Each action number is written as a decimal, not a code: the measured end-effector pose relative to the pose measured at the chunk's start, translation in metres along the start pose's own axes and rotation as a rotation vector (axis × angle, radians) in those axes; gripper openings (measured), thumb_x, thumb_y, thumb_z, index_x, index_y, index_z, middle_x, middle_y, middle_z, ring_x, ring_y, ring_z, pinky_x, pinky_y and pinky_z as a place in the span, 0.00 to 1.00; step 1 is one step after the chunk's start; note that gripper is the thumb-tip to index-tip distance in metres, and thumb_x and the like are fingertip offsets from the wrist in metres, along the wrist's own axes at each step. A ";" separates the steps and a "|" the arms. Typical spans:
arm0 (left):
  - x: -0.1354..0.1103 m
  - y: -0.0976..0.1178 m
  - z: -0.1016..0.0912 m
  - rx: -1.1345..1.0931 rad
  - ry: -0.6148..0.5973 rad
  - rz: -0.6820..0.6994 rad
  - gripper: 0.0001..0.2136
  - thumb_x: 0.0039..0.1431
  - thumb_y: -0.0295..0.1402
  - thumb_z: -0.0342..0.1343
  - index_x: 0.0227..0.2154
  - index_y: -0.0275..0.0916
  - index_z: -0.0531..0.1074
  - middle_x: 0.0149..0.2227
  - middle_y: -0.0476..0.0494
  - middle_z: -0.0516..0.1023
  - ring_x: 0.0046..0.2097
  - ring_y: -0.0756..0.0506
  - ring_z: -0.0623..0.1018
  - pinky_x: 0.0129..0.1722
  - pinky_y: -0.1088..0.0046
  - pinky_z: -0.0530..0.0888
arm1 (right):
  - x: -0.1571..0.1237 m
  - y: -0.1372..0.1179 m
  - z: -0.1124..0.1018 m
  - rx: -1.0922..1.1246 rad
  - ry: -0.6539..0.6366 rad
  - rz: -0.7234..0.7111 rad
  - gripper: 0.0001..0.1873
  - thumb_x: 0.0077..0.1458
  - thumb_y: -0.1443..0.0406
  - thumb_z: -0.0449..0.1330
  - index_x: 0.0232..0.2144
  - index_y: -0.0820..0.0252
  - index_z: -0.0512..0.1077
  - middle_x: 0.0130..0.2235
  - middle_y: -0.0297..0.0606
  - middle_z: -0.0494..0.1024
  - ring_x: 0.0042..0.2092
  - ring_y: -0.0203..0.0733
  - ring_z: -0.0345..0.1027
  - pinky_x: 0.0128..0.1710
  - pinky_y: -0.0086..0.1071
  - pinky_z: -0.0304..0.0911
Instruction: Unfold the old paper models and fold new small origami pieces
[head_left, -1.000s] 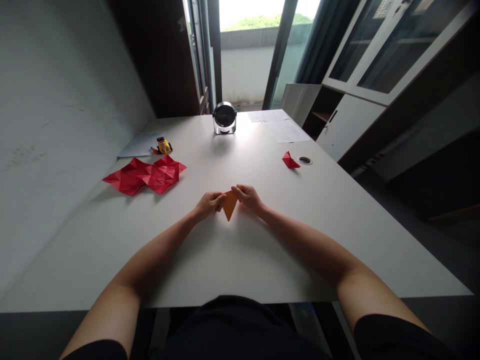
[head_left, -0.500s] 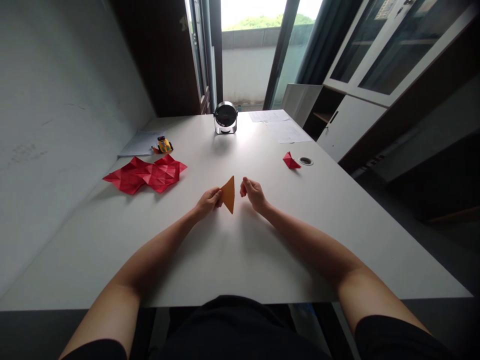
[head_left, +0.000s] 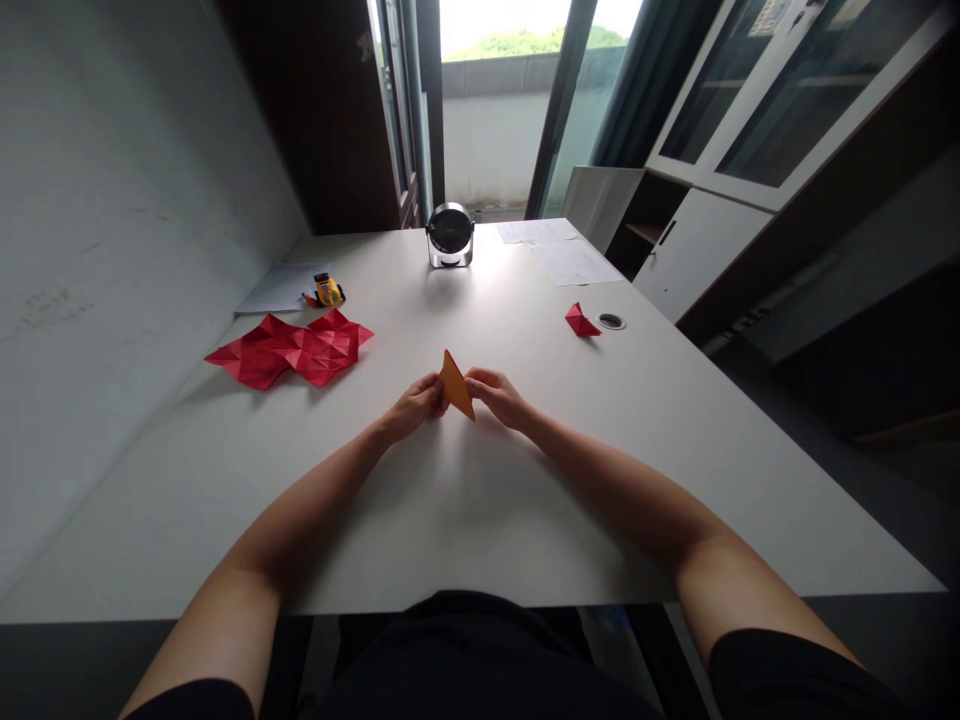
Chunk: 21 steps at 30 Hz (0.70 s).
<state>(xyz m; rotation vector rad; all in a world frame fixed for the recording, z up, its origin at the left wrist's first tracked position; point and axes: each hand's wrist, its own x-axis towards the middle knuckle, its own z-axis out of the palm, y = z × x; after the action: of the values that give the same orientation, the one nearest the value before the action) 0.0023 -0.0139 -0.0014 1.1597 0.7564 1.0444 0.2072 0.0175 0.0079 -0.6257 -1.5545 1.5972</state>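
Note:
A small orange folded paper triangle (head_left: 455, 383) stands tilted just above the white table (head_left: 465, 500), near its middle. My left hand (head_left: 414, 405) pinches the triangle's left side with closed fingers. My right hand (head_left: 495, 395) has its fingers closed on the triangle's right edge. Both forearms reach in from the near edge of the table.
Creased red paper sheets (head_left: 292, 348) lie at the left. A small folded red piece (head_left: 581, 320) sits beside a cable hole (head_left: 611, 322) at the right. A yellow toy (head_left: 328, 290), white papers (head_left: 574, 262) and a small round fan (head_left: 450, 235) stand farther back.
The triangle was turned from pointing down to standing with a tip up. My right hand let go of it half a second ago and has now closed on it again.

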 end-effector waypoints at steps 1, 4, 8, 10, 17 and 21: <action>0.000 0.000 0.000 0.001 -0.001 -0.001 0.16 0.65 0.47 0.56 0.37 0.38 0.66 0.25 0.51 0.69 0.25 0.52 0.68 0.26 0.75 0.61 | 0.000 0.001 0.000 0.013 -0.008 0.004 0.21 0.58 0.48 0.64 0.35 0.61 0.76 0.33 0.37 0.77 0.34 0.38 0.68 0.38 0.32 0.64; 0.000 0.000 -0.001 0.025 -0.014 -0.006 0.16 0.65 0.47 0.56 0.36 0.38 0.67 0.24 0.51 0.68 0.25 0.52 0.66 0.25 0.75 0.60 | 0.000 0.001 0.001 0.044 -0.050 0.025 0.21 0.58 0.48 0.64 0.35 0.61 0.76 0.32 0.37 0.77 0.34 0.39 0.69 0.38 0.33 0.65; 0.000 0.000 -0.002 0.058 -0.030 -0.017 0.15 0.66 0.47 0.55 0.38 0.37 0.68 0.24 0.51 0.68 0.24 0.53 0.64 0.25 0.75 0.58 | -0.001 -0.002 0.003 0.011 -0.045 0.006 0.21 0.57 0.48 0.64 0.34 0.61 0.76 0.31 0.37 0.77 0.33 0.38 0.67 0.38 0.33 0.64; 0.000 0.000 -0.002 0.057 -0.029 -0.025 0.15 0.67 0.47 0.54 0.39 0.37 0.68 0.24 0.51 0.68 0.24 0.52 0.65 0.25 0.74 0.58 | -0.001 -0.004 0.003 -0.011 -0.018 -0.019 0.21 0.58 0.48 0.64 0.32 0.61 0.76 0.30 0.36 0.76 0.33 0.38 0.67 0.38 0.32 0.64; 0.001 -0.002 -0.003 0.048 -0.013 -0.053 0.18 0.63 0.49 0.57 0.39 0.37 0.69 0.25 0.50 0.69 0.25 0.52 0.66 0.25 0.74 0.60 | -0.002 -0.011 0.006 -0.104 0.033 -0.053 0.22 0.57 0.47 0.64 0.30 0.61 0.75 0.30 0.36 0.77 0.33 0.38 0.68 0.36 0.32 0.64; 0.001 0.001 -0.003 0.061 -0.017 -0.049 0.19 0.63 0.50 0.57 0.39 0.37 0.70 0.24 0.50 0.68 0.24 0.52 0.65 0.25 0.74 0.60 | -0.003 -0.012 0.008 -0.132 0.051 -0.059 0.23 0.57 0.45 0.62 0.28 0.60 0.73 0.29 0.36 0.76 0.32 0.39 0.67 0.36 0.33 0.65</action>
<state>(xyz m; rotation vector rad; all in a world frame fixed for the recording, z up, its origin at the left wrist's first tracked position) 0.0001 -0.0124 -0.0015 1.1949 0.8039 0.9754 0.2047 0.0100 0.0202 -0.6800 -1.6351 1.4335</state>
